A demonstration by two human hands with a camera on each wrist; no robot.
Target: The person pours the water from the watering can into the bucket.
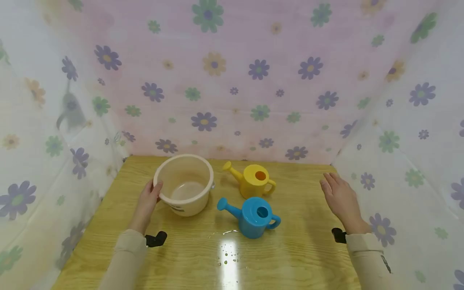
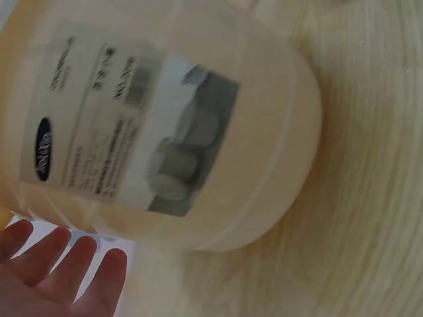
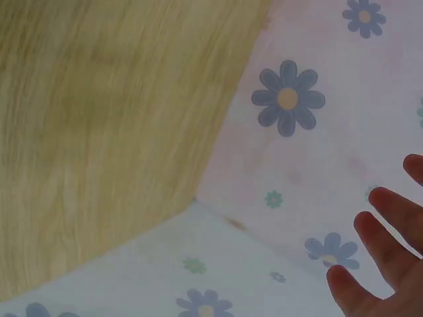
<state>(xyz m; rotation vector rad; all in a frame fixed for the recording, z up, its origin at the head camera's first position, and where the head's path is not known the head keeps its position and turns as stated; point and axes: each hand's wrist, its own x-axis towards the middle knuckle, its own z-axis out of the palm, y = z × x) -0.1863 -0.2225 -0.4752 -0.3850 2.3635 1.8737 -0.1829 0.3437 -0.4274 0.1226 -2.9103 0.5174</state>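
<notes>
At the left, my left hand (image 1: 148, 200) holds a cream plastic bucket (image 1: 185, 207) by its rim, thumb over the edge and fingers along the outer wall. A printed label (image 2: 132, 122) covers part of the bucket's side in the left wrist view. My right hand (image 1: 340, 197) hovers near the table's right edge with fingers extended and nothing in them; its fingertips also show in the right wrist view. Between the hands stand a yellow watering can (image 1: 250, 187) and, nearer me, a blue watering can (image 1: 250, 225), both with spouts pointing left.
The wood-grain table (image 1: 297, 257) carries small water drops (image 1: 226, 262) near a bright reflection in front. Flower-patterned sheets (image 1: 235, 100) form walls at the back, left and right. A grey shadow (image 1: 74, 110) falls on the left sheet.
</notes>
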